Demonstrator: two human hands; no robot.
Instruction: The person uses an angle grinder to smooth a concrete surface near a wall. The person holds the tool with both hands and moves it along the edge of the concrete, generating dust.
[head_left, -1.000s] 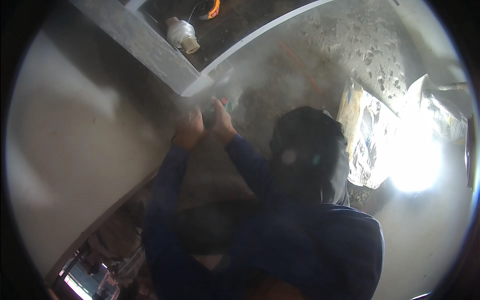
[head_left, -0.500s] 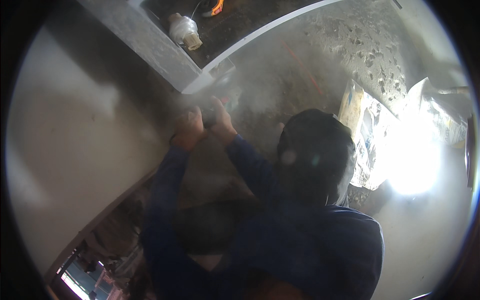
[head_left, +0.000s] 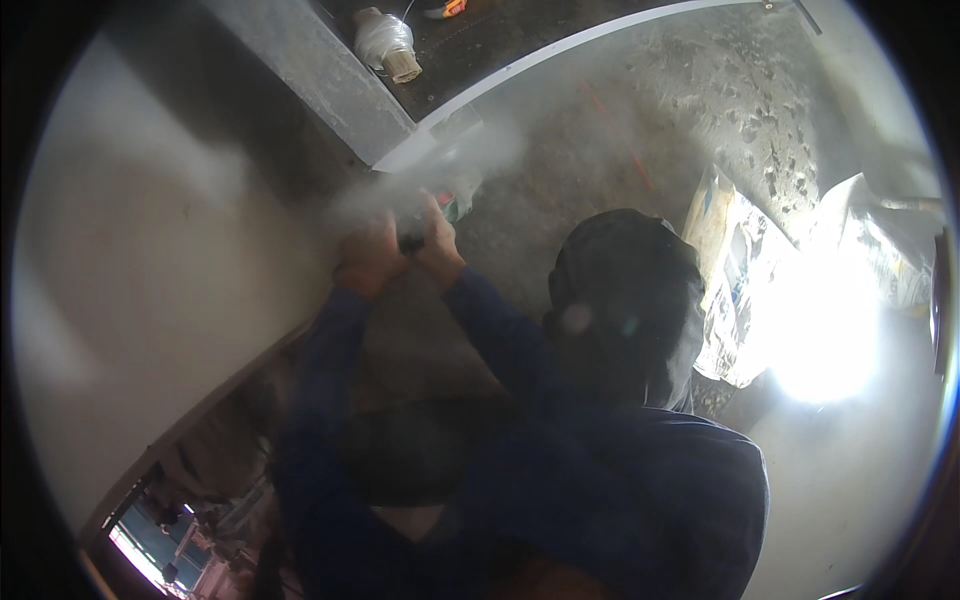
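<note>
Neither my left hand nor my right hand is in view. In front of me a person in a dark cap and blue top leans forward. The person's left hand and right hand are both closed around a power tool with dark, green and red parts. Pale dust hides its working end, so its exact kind cannot be made out. The tool is close to the corner of a dark panel with a whitish border.
A bundle wrapped in clear film and an orange-handled tool lie on the panel. Whitish sacks stand at the right beside a glaring light. A thin red strip lies on the dusty floor. Left is a pale wall.
The dust by the panel's corner looks brighter and denser, and more of the tool's coloured body shows. The panel sits slightly higher and farther right in view. The person's hands stay on the tool.
</note>
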